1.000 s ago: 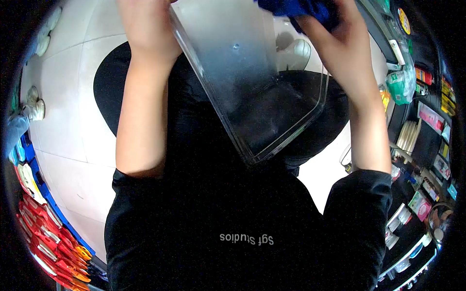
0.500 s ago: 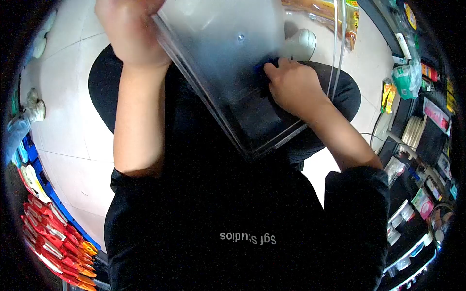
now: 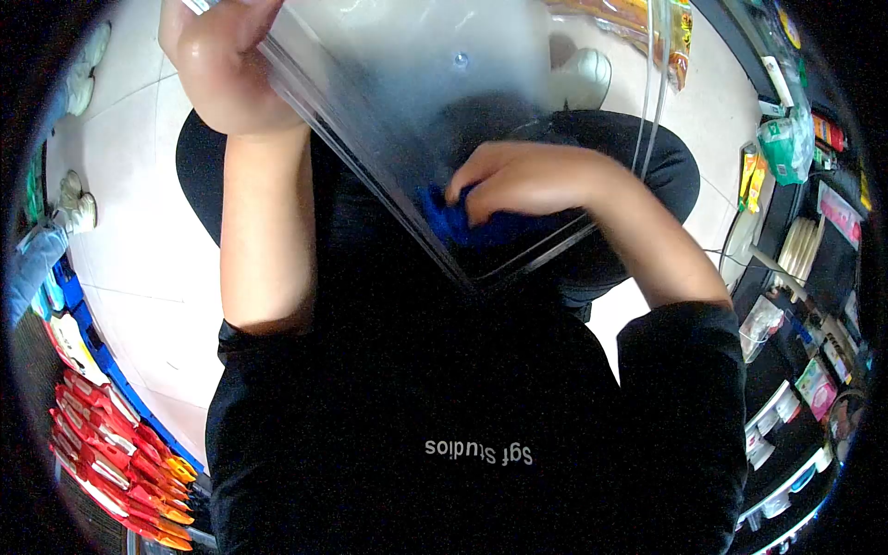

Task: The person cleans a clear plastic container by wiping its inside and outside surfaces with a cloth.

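A clear plastic container [image 3: 370, 176] is tilted over my lap, its open side toward me. My left hand [image 3: 227, 69] grips its left rim near the top of the view, the fingers partly cut off by the frame. Inside the container, near its lower corner, my right hand [image 3: 527, 185] is closed on a blue cloth [image 3: 444, 217]. The cloth lies against the inner wall, and part of it is hidden under the fingers.
Red packets [image 3: 111, 444] hang at the lower left. Shelves with small goods and a green-and-white bag [image 3: 786, 148] line the right. A yellow packet [image 3: 751, 180] is near them. Another person's shoe [image 3: 79, 199] shows at the left, and a long food packet [image 3: 638, 28] lies beyond the container.
My right hand has come from above the container down into it with the blue cloth, then across to the lower left corner. My left hand and the container have shifted slightly left.
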`<action>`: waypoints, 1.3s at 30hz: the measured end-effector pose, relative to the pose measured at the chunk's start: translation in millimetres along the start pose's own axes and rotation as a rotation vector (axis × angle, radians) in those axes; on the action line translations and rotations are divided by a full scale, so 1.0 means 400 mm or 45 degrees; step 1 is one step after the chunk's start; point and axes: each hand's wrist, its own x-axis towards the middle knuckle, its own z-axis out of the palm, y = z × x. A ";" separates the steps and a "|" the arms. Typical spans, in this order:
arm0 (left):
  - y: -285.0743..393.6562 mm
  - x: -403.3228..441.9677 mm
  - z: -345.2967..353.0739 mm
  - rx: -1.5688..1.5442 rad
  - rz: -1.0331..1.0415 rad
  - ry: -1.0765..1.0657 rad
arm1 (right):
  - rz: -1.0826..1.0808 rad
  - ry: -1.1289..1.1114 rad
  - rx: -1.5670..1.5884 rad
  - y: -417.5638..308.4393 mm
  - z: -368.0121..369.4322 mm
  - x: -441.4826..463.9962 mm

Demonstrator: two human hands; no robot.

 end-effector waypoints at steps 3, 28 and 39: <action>0.035 0.016 0.065 -0.046 -0.014 0.046 | -0.065 0.674 0.324 -0.021 -0.045 -0.110; 0.039 -0.019 0.062 -0.192 -0.050 0.068 | -0.813 1.610 -0.486 -0.138 0.009 0.125; 0.028 -0.006 0.036 0.107 0.077 0.097 | -0.451 0.940 -0.026 0.014 0.157 0.042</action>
